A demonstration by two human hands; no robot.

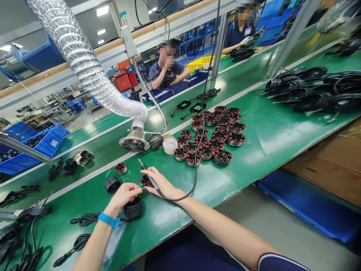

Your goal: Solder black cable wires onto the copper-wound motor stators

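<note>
My left hand (125, 195), with a blue band at the wrist, pinches thin wire ends beside a small copper-wound motor stator (146, 181). My right hand (160, 183) has a soldering iron (144, 168) across it, tip pointing up and away. Its lower fingers reach to the stator and wires, partly hiding the stator. Just under my left hand sits a round black housing (133, 209) with a cable. Behind it are another black round part (113, 185) with coloured wires and a separate stator (121, 168).
Several stators (207, 151) stand grouped at right. A fume duct (93, 71) ends above the bench beside a round pale tin (170, 146). The iron's cord (195, 173) hangs across the bench. Coiled black cables (313, 88) lie far right, more cables (80, 241) at left. Two people sit opposite.
</note>
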